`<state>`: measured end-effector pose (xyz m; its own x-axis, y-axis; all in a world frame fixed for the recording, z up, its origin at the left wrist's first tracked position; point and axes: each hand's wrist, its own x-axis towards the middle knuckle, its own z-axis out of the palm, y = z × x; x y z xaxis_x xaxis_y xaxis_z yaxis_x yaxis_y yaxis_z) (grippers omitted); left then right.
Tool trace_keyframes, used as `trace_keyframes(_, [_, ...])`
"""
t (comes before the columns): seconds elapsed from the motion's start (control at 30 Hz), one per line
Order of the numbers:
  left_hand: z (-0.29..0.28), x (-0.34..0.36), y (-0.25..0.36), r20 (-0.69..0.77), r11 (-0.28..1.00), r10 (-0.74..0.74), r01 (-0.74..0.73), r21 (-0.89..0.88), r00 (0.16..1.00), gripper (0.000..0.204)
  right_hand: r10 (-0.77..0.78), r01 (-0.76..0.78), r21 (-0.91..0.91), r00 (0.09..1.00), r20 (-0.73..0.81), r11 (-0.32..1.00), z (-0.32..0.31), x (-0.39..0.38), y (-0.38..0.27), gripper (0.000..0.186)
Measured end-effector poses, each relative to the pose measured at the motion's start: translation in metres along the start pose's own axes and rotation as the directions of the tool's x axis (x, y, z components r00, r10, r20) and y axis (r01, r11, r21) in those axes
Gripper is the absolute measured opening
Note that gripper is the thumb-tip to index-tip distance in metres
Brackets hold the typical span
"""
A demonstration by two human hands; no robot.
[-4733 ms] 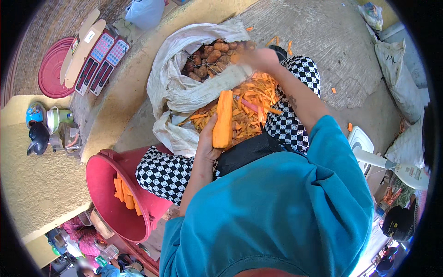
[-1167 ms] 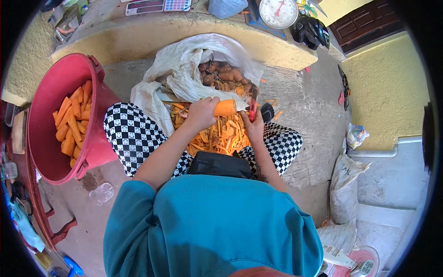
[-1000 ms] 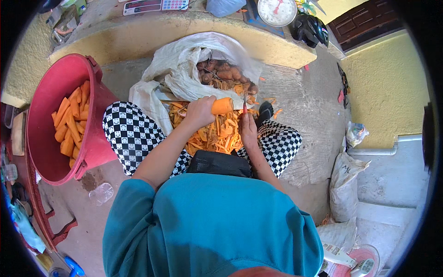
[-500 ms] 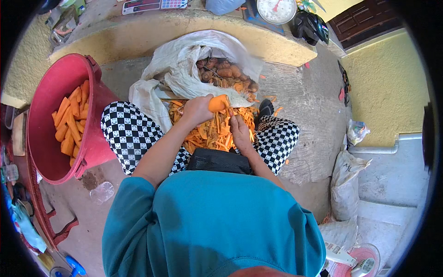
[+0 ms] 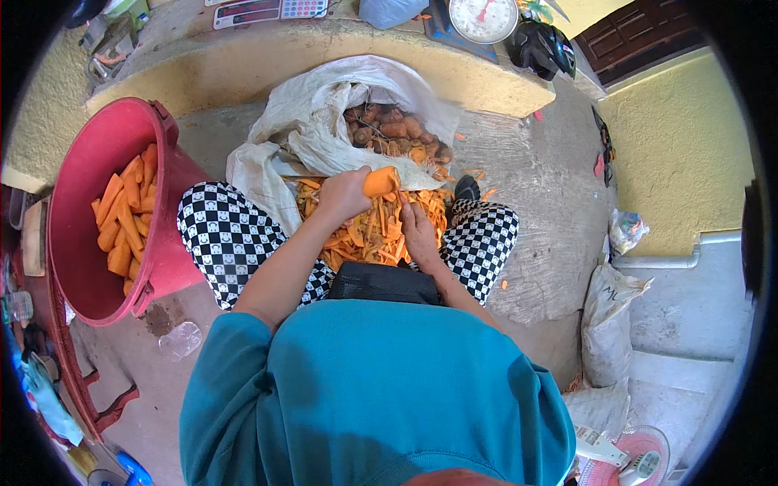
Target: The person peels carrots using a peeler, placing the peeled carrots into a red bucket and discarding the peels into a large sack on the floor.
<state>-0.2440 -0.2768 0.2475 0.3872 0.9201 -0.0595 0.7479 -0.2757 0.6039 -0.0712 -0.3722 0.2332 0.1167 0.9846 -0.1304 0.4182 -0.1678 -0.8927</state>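
Observation:
A thick, bright orange carrot (image 5: 381,181) sticks out to the right from my left hand (image 5: 344,194), whose fingers are wrapped round its other end. Just below the carrot's free end is my right hand (image 5: 417,227), closed, with a thin tip at its fingers close to the carrot. What that hand grips is too small to make out. Beneath both hands lies a heap of orange carrot peelings (image 5: 377,227) between my knees. Beyond it, a white woven sack (image 5: 304,105) gapes over several unpeeled, soil-brown carrots (image 5: 393,130).
To my left a large red tub (image 5: 69,251) leans towards me with several peeled carrots (image 5: 121,211) inside. A low ledge (image 5: 219,69) runs behind the sack, bearing a dial scale (image 5: 484,18) and a black helmet (image 5: 541,47). Another white sack (image 5: 606,324) and a fan (image 5: 640,454) stand right.
My right hand has shifted slightly down and left beside the carrot. The carrot in my left hand has moved a little to the left. My right knee has come slightly inward.

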Motion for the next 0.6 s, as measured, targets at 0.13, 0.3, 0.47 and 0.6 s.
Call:
trace_keyframes(0.13, [0.005, 0.001, -0.007, -0.073, 0.997, 0.074, -0.073, 0.029, 0.995, 0.033, 0.025, -0.024, -0.012, 0.999, 0.031, 1.000, -0.002, 0.002, 0.002, 0.040])
trace_keyframes(0.3, [0.007, -0.004, -0.008, -0.084, 0.996, 0.060, -0.054, 0.075, 0.995, 0.032, 0.020, -0.018, -0.058, 0.999, 0.027, 0.998, 0.005, 0.004, 0.001, 0.047])
trace_keyframes(0.47, [0.008, -0.006, -0.008, -0.130, 0.993, 0.070, -0.056, 0.104, 0.989, 0.030, 0.042, -0.038, -0.065, 0.997, 0.065, 0.997, 0.007, 0.009, 0.012, 0.049])
trace_keyframes(0.6, [0.007, -0.009, -0.010, -0.081, 0.994, 0.041, -0.032, 0.102, 0.996, 0.028, 0.053, -0.044, -0.086, 0.993, 0.105, 0.995, 0.005, 0.008, 0.005, 0.049])
